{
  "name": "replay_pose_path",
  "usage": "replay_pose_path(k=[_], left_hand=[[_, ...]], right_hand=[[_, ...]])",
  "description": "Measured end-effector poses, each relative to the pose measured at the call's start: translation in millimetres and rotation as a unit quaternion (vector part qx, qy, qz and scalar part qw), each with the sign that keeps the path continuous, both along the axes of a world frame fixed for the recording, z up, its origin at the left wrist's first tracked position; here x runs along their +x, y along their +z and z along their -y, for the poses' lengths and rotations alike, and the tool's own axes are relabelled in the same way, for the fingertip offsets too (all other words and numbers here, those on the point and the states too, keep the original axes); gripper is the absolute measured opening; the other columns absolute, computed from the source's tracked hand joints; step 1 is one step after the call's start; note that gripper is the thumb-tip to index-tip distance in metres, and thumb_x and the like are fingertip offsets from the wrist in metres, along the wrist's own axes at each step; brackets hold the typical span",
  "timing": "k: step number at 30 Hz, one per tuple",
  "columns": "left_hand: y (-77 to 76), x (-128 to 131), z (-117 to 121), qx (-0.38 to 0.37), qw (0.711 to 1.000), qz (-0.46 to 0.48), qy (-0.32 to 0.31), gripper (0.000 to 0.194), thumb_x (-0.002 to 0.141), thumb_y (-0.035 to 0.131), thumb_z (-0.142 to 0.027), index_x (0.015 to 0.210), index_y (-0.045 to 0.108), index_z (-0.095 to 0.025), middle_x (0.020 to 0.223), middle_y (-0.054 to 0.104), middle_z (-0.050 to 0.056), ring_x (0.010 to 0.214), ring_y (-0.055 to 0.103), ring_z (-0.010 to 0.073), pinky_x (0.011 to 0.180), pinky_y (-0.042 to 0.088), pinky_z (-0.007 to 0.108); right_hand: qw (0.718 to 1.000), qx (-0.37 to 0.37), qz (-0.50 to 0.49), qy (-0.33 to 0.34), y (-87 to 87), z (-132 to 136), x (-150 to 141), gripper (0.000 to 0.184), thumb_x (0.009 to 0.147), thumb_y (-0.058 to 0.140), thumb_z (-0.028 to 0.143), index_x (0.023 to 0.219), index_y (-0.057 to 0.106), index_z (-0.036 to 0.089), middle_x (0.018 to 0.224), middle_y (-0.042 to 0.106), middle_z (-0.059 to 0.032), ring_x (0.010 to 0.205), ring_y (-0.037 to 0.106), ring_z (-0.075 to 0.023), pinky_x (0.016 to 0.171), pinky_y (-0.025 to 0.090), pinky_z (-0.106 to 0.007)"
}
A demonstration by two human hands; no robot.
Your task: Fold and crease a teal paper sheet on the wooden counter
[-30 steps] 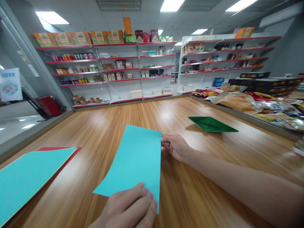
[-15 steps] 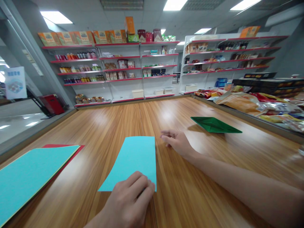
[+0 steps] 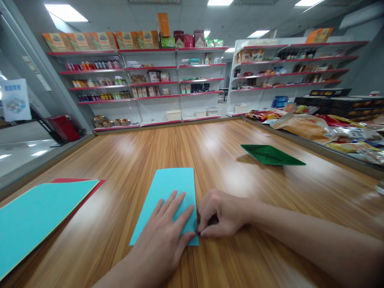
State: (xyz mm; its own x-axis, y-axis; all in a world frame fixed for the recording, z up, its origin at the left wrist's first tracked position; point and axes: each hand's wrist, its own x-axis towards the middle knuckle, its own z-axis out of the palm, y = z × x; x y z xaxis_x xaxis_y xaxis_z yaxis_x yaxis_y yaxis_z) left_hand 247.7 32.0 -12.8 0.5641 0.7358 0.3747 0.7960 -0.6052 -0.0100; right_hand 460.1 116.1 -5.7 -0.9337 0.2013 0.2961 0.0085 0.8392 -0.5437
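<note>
At left, a stack of coloured paper (image 3: pixel 45 212), cut off by the picture's edge. Centre, a blue sheet (image 3: pixel 174 180) on a wooden table (image 3: pixel 120 160): likely light, easily creased, best held by its edges. The left hand (image 3: pixel 166 232) lies spread flat, hiding its lower part. The right hand (image 3: pixel 220 212) curls at its right edge; whether it pinches paper, I cannot tell.
</note>
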Motion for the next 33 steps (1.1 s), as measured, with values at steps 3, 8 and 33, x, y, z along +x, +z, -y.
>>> replay_pose_path(k=[3,8,33], left_hand=[[12.8,6,10,-0.064,0.997,-0.035,0.013,0.043,0.09,0.047,-0.033,0.13,0.049,-0.018,0.132,0.049,0.015,0.119,0.047,0.0324,0.095,0.043,0.053],[27.3,13,22,-0.136,0.986,-0.081,0.053,0.059,0.084,0.05,-0.048,0.133,0.049,-0.015,0.126,0.053,0.02,0.118,0.047,0.0383,0.095,0.039,0.06],[19.7,16,24,-0.163,0.97,-0.177,-0.017,0.081,0.087,0.027,-0.067,0.142,0.033,-0.007,0.144,0.024,0.029,0.133,0.02,0.0476,0.095,0.028,0.07]], right_hand=[[1.0,-0.007,0.019,0.009,3.0,12,-1,0.015,0.073,0.06,0.015,0.076,0.073,0.009,0.063,0.066,-0.0044,0.052,0.054,-0.0071,0.049,0.038,-0.016],[0.999,-0.022,0.043,0.021,6.8,26,-2,0.012,0.071,0.062,0.016,0.072,0.072,0.01,0.058,0.062,-0.0008,0.049,0.05,-0.0053,0.047,0.034,-0.014],[0.995,0.005,0.03,-0.098,5.4,2,0,0.014,0.071,0.058,0.019,0.064,0.069,0.012,0.049,0.054,0.0013,0.044,0.044,-0.005,0.044,0.031,-0.015]])
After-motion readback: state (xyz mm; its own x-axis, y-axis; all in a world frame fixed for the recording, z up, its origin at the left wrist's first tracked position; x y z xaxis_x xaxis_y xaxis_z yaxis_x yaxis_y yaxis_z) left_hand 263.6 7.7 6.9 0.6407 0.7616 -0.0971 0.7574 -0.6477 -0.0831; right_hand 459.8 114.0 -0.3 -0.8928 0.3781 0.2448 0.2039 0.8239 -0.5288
